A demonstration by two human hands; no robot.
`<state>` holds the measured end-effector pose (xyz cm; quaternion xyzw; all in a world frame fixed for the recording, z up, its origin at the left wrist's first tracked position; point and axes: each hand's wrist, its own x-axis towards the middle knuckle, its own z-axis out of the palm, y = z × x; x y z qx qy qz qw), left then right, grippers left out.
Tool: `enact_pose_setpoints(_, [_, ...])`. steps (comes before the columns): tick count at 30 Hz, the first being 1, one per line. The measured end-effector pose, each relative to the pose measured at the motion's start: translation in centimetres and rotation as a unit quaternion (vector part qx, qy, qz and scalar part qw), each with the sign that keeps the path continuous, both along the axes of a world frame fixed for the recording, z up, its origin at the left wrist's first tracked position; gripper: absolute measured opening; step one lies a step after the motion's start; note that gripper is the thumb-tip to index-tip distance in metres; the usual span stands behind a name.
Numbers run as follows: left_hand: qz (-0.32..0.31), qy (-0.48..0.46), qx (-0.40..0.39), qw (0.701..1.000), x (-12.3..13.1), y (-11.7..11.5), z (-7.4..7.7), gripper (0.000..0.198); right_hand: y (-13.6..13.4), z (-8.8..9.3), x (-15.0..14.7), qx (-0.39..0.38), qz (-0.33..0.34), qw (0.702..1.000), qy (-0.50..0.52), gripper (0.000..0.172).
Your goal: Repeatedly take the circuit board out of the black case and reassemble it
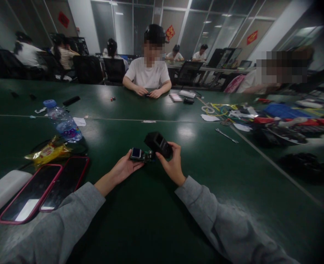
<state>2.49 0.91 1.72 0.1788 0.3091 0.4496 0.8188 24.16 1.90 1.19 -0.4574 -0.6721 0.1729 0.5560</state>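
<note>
My left hand (pixel 123 168) holds a small circuit board (pixel 141 155) with a square screen at its left end, thumb on the edge and fingers beneath. In my right hand (pixel 173 161) is a black plastic housing (pixel 158 143), tilted, with a rectangular opening on its face. Thumb and fingers grip it from the right side. The board's right end lies close below the housing's lower left; whether the two touch I cannot tell. Both things are held above the green table (pixel 140 220).
Left stand two phones (pixel 31 194) side by side, a white power bank (pixel 5 190), a yellow snack wrapper (pixel 50 151) and a water bottle (pixel 63 123). Right lie a wrench (pixel 226 135) and piled cables (pixel 233 112). A person (pixel 147 77) sits opposite, hands on the table.
</note>
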Motion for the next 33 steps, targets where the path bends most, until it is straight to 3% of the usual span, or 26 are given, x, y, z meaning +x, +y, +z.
enact_pose_setpoints(6, [-0.017,-0.012,-0.006,1.0,-0.5,0.0,-0.1,0.056,2.5,-1.5,1.3,-0.075,-0.038,0.994,0.072,0.049])
enact_pose_setpoints(11, [-0.025,-0.017,-0.015,0.999,-0.6,0.1,-0.3,0.058,3.3,-2.3,1.7,-0.126,-0.042,0.99,0.057,0.052])
enact_pose_setpoints(21, [-0.033,0.01,-0.006,0.999,-0.1,-0.2,1.0,0.06,3.1,-2.0,1.5,-0.127,-0.013,0.992,-0.018,0.049])
enact_pose_setpoints(29, [-0.054,0.006,0.014,0.998,-0.4,0.1,0.0,0.062,3.1,-2.1,1.6,-0.119,0.021,0.988,-0.097,0.045])
enact_pose_setpoints(33, [-0.052,0.006,0.005,0.999,-0.3,0.0,0.3,0.06,2.9,-1.8,1.5,-0.092,0.024,0.989,-0.114,0.045])
